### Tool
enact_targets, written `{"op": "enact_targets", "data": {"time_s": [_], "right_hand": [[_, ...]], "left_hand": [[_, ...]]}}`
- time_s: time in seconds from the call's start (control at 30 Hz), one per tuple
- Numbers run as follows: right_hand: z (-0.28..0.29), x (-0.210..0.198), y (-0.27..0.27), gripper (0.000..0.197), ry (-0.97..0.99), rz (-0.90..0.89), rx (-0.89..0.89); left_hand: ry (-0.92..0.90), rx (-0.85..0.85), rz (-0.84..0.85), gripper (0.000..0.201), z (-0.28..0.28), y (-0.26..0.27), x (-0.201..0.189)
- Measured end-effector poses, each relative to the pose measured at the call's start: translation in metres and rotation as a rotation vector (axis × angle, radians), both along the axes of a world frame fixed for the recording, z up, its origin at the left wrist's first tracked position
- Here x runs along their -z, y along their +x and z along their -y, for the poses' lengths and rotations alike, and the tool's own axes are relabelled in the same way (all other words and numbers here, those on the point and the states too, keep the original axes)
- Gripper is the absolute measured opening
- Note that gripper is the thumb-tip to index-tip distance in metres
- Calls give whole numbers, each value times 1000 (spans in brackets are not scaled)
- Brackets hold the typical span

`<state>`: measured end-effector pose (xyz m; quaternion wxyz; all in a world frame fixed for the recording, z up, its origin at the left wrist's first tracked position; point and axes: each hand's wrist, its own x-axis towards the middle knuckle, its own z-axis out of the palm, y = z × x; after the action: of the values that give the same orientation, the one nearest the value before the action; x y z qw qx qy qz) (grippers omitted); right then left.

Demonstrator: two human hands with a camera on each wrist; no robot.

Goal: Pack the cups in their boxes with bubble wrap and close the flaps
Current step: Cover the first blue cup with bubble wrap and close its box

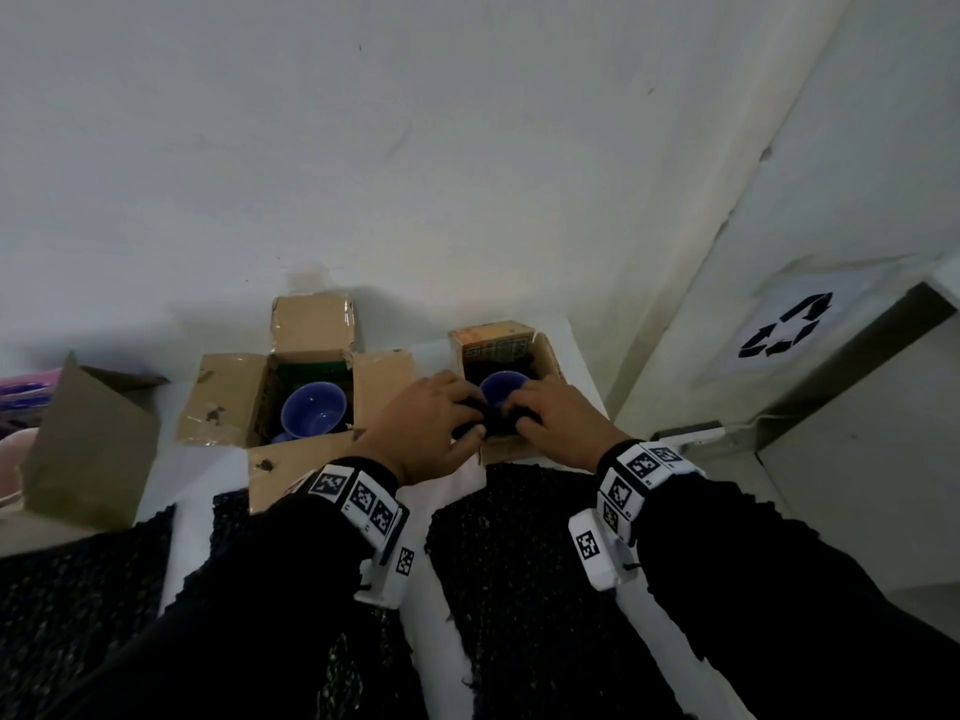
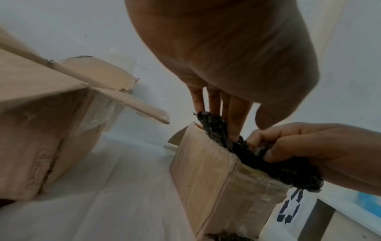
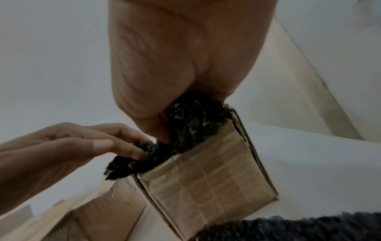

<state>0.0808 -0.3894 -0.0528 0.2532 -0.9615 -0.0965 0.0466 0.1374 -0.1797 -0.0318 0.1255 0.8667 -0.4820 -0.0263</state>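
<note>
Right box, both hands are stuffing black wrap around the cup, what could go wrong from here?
The wrap bulges above the box rim, so the flaps may not close flat. Hard pushing by the left hand and right hand could tip the cup or split a box corner.

Blue cups [image 1: 313, 415], brown boxes [image 1: 223, 397], seemingly black wrap [image 1: 519, 553]
</note>
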Motion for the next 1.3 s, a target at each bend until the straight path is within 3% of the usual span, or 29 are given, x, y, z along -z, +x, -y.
{"op": "enact_targets", "data": {"time_s": [0.1,0.27,0.37,0.47,0.53,0.63,0.73,0.87,0.97,1.1,1.3], "right_hand": [[-1,-1,-1,66,-161,-32,-29],[0,-12,11,30,-288,-190,8],[2,-13,18,28,-378,-247,-48],[1,-10,22,15,-346,-140,50],[-1,-7,23,19,-390,-68,93],[-4,-5,22,6,-535,-39,89],[0,-4,16,3,-492,-12,83],[8,-2,0,21,-337,65,99],[12,-1,-8,44,-337,10,29],[8,6,-9,28,-428,20,2],[-4,9,-11,43,-313,31,22]], "left_hand": [[96,-9,58,44,2,3,4],[186,-50,110,51,9,8,4],[133,-162,123,42,13,9,5],[121,-253,83,41,19,11,6],[142,-242,114,32,24,12,5],[149,-243,186,21,30,11,6],[90,-201,217,19,30,7,11],[-4,-34,126,40,17,4,16],[23,84,78,32,9,4,20],[61,122,145,14,14,0,25],[-35,10,239,24,10,-5,29]]}}
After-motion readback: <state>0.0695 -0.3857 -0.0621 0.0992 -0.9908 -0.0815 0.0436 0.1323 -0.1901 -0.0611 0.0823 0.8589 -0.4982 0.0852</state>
